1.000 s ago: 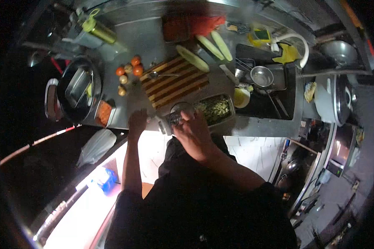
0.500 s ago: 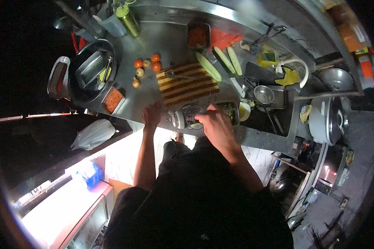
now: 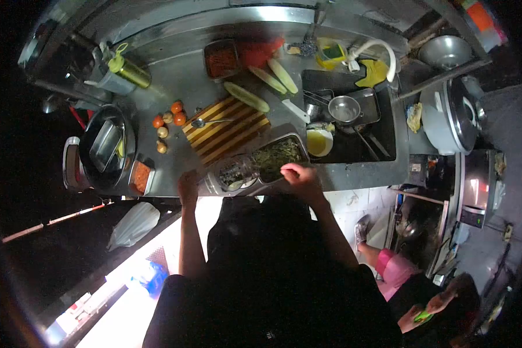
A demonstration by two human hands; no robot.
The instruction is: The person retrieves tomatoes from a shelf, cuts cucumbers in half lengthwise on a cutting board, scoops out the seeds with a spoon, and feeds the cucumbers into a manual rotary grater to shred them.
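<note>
My right hand point(image 3: 301, 181) is over the near right corner of a metal tray point(image 3: 300, 139) of chopped greens point(image 3: 275, 158). Its fingers are pinched; whatever is between them is too small to name. Left of the tray, a clear jar point(image 3: 238, 169) with a pale handle or base lies at the counter's front edge, dark and pale bits inside. My left hand point(image 3: 188, 188) is closed just left of that jar; its grip is hidden. Behind the jar is a striped cutting board point(image 3: 220, 132) with a spoon point(image 3: 206, 122) on it.
Halved cucumbers point(image 3: 246, 97), tomatoes point(image 3: 158, 121), onions point(image 3: 162, 133) and a knife point(image 3: 296, 111) lie around the board. At right is a sink point(image 3: 330, 170) with a strainer point(image 3: 344, 108); at left, a black basin point(image 3: 130, 136). Another person point(image 3: 429, 296) holds something green at lower right.
My right hand has moved from over the jar to the tray of greens. My left hand stays closed beside the jar. The view has shifted, and another person now shows at lower right.
</note>
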